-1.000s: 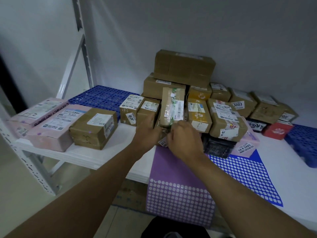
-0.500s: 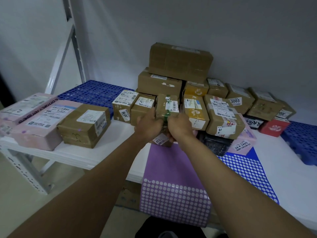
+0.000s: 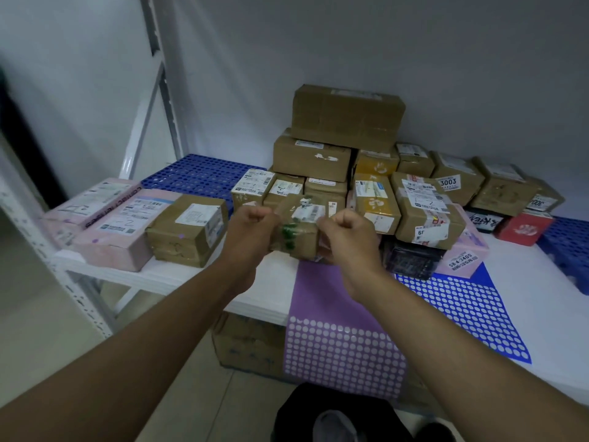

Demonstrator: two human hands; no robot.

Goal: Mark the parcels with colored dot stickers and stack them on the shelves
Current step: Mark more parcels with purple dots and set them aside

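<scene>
Since a second ago the small taped parcel [image 3: 301,229] has gone from upright in front of the pile to lying flat and lower, over the near edge of the pile, above the far end of the purple sticker sheet [image 3: 338,317]. Both hands have stayed on it, and the view has shifted a bit.

Parcel now: held between the two hands just in front of the stacked brown boxes [image 3: 344,145]; whether it rests on something beneath, can't tell.

Handling, my read: small cardboard box, wrapped in glossy tape with a white label and green print, so probably light and fairly stiff, tape likely slick. Best held by the two short ends, as now, with the label face kept free for a dot.

Left hand [image 3: 251,229]: fingers curled tight into a fist-like grip on the parcel's left end, back of hand toward camera, forearm reaching in from near left.

Right hand [image 3: 349,234]: same, fingers curled and clamped on the right end, forearm coming from near right.

Other stuff: blue sticker sheet [image 3: 462,311] right of the purple one, pink parcels [image 3: 121,231] and a brown box [image 3: 188,231] at left on the white shelf [image 3: 178,275].
</scene>
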